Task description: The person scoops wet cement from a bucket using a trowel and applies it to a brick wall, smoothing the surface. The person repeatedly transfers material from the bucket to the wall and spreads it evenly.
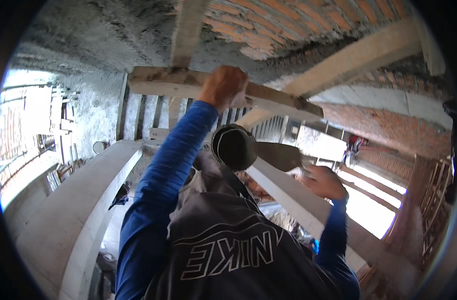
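Shirt: dark, with pale lettering (pixel 228 257), nearest of all, blue sleeves (pixel 163 185) reaching out on both sides
Right hand (pixel 324 182): raised at the right, its grip closed around the handle end of the trowel, though motion blur makes the exact finger placement hard to read
Trowel (pixel 278 156): flat grey blade extending leftward from the right hand, its far end beside the container
Container (pixel 236 150): dark and round, mouth facing up toward the view, between the two forearms
Left hand (pixel 224 87): farther out, its grip curled over the middle stretch of the crossbar
Crossbar (pixel 178 84): squared timber lying across the view, ahead of the container
Slabs: one long pale piece (pixel 78 200) at the left, another (pixel 288 192) running beneath the trowel toward the lower right
Struts: one timber (pixel 188 35) meeting the crossbar from above, another (pixel 358 57) slanting to the upper right
Walls: grey plaster (pixel 98 37) at the upper left, exposed orange brickwork (pixel 308 20) farther right
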### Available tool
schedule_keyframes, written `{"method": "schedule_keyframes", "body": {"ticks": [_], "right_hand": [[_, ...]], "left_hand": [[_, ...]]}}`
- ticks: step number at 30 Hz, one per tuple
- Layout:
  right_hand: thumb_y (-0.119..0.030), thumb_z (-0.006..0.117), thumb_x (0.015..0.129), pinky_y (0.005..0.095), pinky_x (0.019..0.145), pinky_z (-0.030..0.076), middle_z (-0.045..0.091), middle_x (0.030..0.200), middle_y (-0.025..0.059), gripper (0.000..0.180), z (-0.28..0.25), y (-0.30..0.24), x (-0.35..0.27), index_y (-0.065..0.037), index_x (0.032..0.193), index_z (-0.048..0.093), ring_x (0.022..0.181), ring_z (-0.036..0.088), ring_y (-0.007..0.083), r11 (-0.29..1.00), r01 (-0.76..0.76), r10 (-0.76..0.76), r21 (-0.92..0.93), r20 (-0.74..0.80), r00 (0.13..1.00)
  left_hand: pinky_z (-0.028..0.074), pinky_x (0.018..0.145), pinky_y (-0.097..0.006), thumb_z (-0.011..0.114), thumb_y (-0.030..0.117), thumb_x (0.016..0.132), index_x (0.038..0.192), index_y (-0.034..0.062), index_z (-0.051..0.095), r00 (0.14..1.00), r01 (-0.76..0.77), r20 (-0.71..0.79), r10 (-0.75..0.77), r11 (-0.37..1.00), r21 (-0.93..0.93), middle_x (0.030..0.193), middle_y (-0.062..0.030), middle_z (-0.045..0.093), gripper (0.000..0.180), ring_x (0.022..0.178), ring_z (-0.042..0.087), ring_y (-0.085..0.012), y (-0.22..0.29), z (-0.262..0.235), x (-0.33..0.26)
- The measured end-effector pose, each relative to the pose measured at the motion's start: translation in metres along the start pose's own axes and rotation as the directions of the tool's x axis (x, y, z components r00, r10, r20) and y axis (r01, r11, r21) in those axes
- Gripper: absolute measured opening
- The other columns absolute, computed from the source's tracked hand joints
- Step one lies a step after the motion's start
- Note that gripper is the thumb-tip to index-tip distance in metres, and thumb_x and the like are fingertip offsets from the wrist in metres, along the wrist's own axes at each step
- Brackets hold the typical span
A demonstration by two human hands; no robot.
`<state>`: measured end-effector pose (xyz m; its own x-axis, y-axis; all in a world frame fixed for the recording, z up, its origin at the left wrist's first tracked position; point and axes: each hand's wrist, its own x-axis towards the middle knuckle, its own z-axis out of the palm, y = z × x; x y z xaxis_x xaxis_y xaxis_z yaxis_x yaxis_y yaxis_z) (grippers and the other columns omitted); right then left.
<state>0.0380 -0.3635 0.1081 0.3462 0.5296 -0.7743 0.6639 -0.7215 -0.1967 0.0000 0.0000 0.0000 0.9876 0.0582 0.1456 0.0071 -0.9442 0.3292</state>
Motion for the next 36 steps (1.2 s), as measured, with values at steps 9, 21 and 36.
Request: {"method": "schedule_keyframes", "body": {"ticks": [9,21,36], "right_hand": [[-0.015,0.048,0.089,0.0459,0.079,0.052,0.066,0.092,0.0160,0.019,0.289,0.027,0.193,-0.008,0.085,0.065,0.092,0.064,0.0335,0.939,-0.312,0.224,-0.145,-0.432,0.874],[-0.042,0.061,0.080,0.0464,0.094,0.048,0.063,0.114,0.0247,0.052,0.307,0.034,0.222,0.002,0.109,0.062,0.109,0.059,0.0396,0.911,-0.372,0.386,0.180,-0.049,0.921],[-0.042,0.061,0.081,0.0482,0.083,0.052,0.067,0.100,0.0264,0.045,0.295,0.039,0.238,-0.002,0.102,0.067,0.092,0.064,0.0412,0.907,-0.177,0.198,0.383,-0.016,0.980]], "left_hand": [[0.054,0.077,-0.042,0.079,0.057,0.064,0.087,0.0039,0.067,0.987,0.077,0.149,-0.068,0.996,-0.054,0.080,-0.0164,0.067,0.059,0.082,0.067,-0.0324,0.017,-0.033,0.003],[0.054,0.076,-0.040,0.079,0.058,0.064,0.087,0.0053,0.068,0.981,0.063,0.185,-0.060,0.998,-0.012,0.075,-0.0135,0.068,0.058,0.076,0.067,-0.0293,0.015,-0.026,0.007],[0.052,0.078,-0.042,0.076,0.064,0.064,0.090,0.0055,0.067,0.975,0.087,0.205,-0.087,0.996,0.006,0.078,-0.0150,0.068,0.064,0.078,0.067,-0.0311,0.018,-0.029,0.007]]}}
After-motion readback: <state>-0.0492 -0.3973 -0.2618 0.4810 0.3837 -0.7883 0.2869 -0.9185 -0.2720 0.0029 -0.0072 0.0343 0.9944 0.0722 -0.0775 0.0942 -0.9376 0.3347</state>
